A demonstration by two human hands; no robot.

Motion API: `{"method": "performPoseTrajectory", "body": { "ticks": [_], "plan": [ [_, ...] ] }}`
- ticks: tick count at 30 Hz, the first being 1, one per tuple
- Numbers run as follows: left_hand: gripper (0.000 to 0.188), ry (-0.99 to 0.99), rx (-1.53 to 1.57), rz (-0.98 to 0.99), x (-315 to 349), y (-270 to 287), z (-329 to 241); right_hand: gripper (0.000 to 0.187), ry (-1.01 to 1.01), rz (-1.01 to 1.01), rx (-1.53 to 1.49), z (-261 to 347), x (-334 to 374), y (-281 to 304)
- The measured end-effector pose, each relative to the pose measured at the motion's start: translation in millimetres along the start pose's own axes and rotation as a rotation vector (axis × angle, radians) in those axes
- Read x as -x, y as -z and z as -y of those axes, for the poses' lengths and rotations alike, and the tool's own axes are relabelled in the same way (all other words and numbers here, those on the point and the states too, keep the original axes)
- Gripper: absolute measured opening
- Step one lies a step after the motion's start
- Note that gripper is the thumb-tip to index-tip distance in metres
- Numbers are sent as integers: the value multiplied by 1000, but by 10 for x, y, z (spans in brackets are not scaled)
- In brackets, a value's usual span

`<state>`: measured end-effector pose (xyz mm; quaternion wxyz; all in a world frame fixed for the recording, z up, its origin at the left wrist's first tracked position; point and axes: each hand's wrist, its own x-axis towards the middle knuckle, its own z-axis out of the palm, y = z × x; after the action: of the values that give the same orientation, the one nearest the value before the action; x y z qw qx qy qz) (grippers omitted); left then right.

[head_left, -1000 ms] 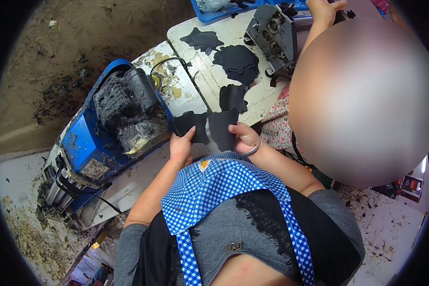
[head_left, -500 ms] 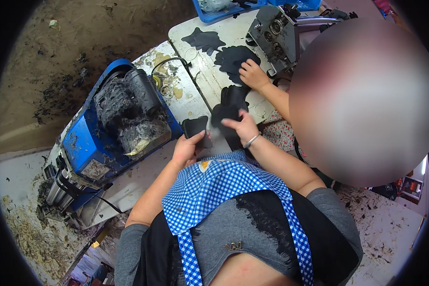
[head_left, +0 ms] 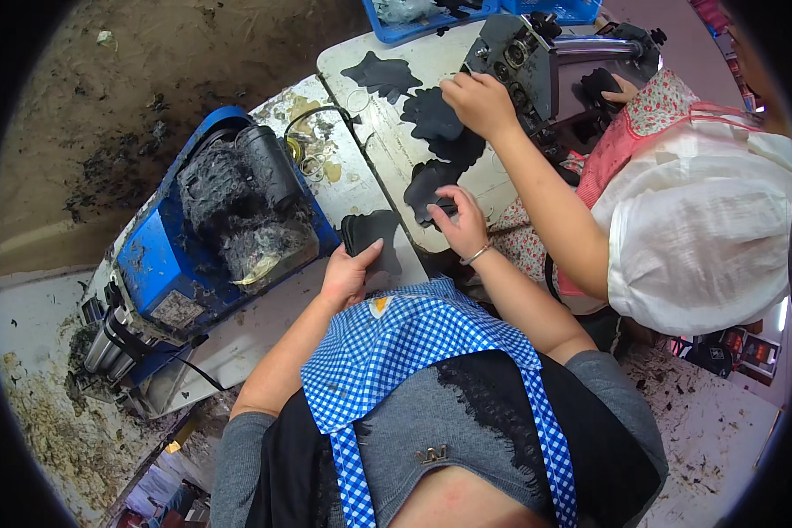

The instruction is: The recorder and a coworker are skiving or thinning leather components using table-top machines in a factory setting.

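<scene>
My left hand [head_left: 348, 271] grips a stack of thin flat black pieces [head_left: 380, 239] by its near edge, the thumb lying on top. The stack is beside the blue machine. To its right, my right hand [head_left: 462, 224] has its thumb and fingers apart at the near edge of a pile of similar black pieces [head_left: 426, 183] on the white table. Whether its fingertips touch the pile, I cannot tell. Farther back, a co-worker's hand [head_left: 482, 104] is at another black pile [head_left: 436, 117]. A flat black piece with a wavy outline [head_left: 381, 75] lies beyond it.
On the left stands a blue machine [head_left: 154, 251] covered in dark fluff, its cable [head_left: 312, 112] crossing the table. A grey metal machine [head_left: 524, 70] with rollers stands at the back right, before blue baskets [head_left: 431, 19]. The co-worker in a white cap [head_left: 691, 238] is close on my right.
My right hand has opened and moved slightly right, away from the dark pieces it was over. The co-worker's head has moved right, and that person's forearm now reaches farther across.
</scene>
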<state>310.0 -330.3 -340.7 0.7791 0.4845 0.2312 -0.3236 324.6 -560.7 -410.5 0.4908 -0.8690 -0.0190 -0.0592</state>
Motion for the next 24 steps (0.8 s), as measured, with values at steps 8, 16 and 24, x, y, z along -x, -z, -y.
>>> {"method": "performPoseTrajectory", "body": {
  "ticks": [8,16,24],
  "plan": [
    [32,-88,-105,44,-101,-56,86,21,-587,262,-796,569,186,-262],
    [31,74,27,-1,-26,32,-52,26,-727,354,-930,645,93,35],
    [37,-98,1,1,-56,-34,31,29,-698,473,-962,682,233,-99]
  ]
}}
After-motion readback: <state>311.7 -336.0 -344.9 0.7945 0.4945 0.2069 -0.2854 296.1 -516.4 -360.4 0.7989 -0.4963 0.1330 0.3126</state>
